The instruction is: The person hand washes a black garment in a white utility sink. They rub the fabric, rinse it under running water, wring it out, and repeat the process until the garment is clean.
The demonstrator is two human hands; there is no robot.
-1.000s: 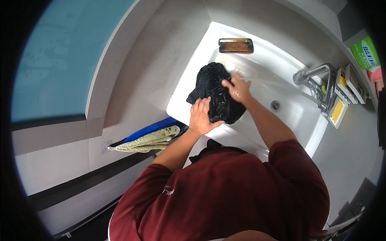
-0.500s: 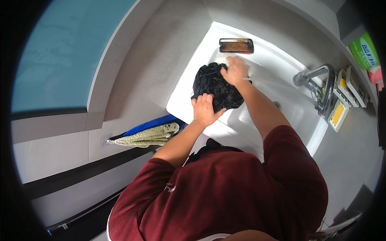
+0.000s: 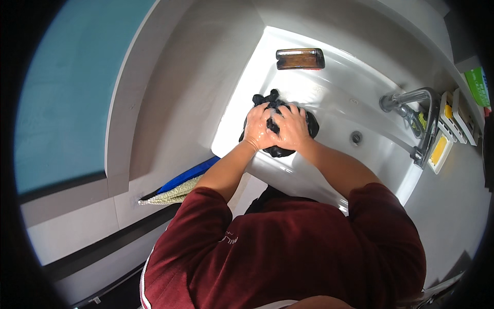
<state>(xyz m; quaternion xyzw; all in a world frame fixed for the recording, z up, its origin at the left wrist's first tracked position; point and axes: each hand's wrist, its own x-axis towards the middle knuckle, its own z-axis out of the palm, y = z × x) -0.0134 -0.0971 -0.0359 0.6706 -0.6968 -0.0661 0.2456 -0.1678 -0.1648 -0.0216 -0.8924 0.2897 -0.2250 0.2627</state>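
Note:
A bunched black cloth (image 3: 312,126), wet-looking, lies on the left part of the white sink (image 3: 239,98). My left hand (image 3: 258,127) presses on its left side with the fingers curled over it. Close beside it, my right hand (image 3: 292,129) grips the cloth from the right, and the two hands almost meet. Both hands look wet. Dark folds of the cloth stick out beyond the fingertips and below the palms; the middle is largely hidden under my hands.
A glossy brown oblong block (image 3: 300,59) rests at the sink's back edge. At the right are a chrome faucet (image 3: 432,98), a drain hole (image 3: 356,137) and a white soap dish (image 3: 435,164) holding something yellow. A pale green towel (image 3: 172,194) and a blue cloth (image 3: 188,175) hang left.
My right hand has drawn back toward me, next to the left. The spread-out cloth is now gathered into a tighter bunch under both hands.

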